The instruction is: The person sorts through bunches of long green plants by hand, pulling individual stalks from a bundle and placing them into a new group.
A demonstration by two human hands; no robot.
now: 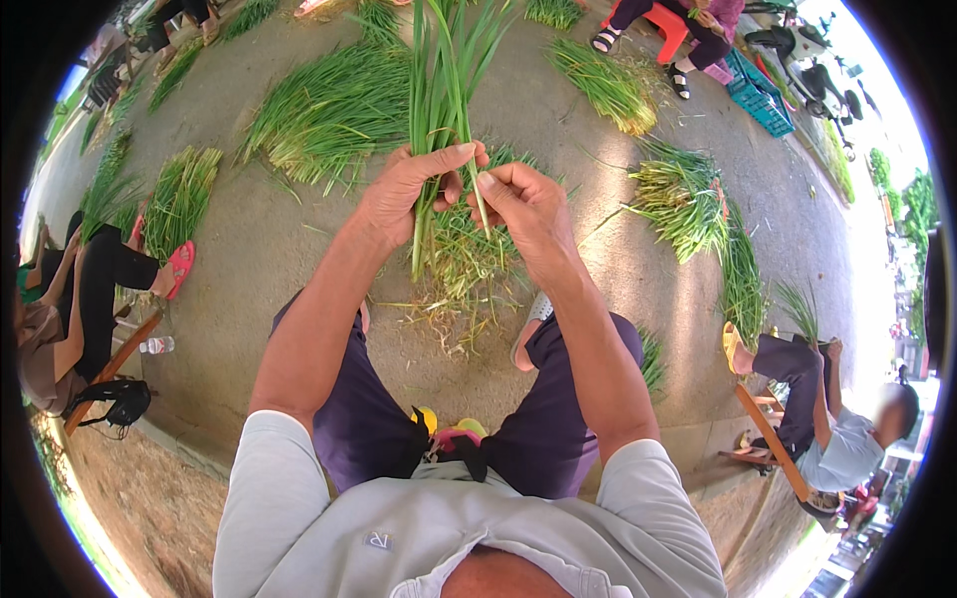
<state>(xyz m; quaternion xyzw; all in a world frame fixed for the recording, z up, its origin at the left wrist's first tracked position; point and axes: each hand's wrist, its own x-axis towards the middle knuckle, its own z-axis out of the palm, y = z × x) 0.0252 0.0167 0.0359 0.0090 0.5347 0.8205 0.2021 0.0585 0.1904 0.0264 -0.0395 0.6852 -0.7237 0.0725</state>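
Observation:
My left hand point(422, 179) grips a small bunch of long green leafy stalks point(437, 82), likely garlic chives, held upright with pale ends down. Between the thumb and fingers of my right hand point(523, 202) is the lower part of a single stalk point(481, 198), angled away from the bunch. The stalk's upper part runs up past my left thumb. Below both hands, a pile of stalks and yellowish trimmings point(471, 273) lies on the ground between my feet, partly hidden by my hands.
Large heaps of green stalks lie ahead left point(329, 112) and right point(680, 194). People sit around me, one on a red stool point(665, 30) and one on a wooden seat point(774, 441). A teal crate point(759, 93) stands ahead right; a plastic bottle point(157, 344) lies left.

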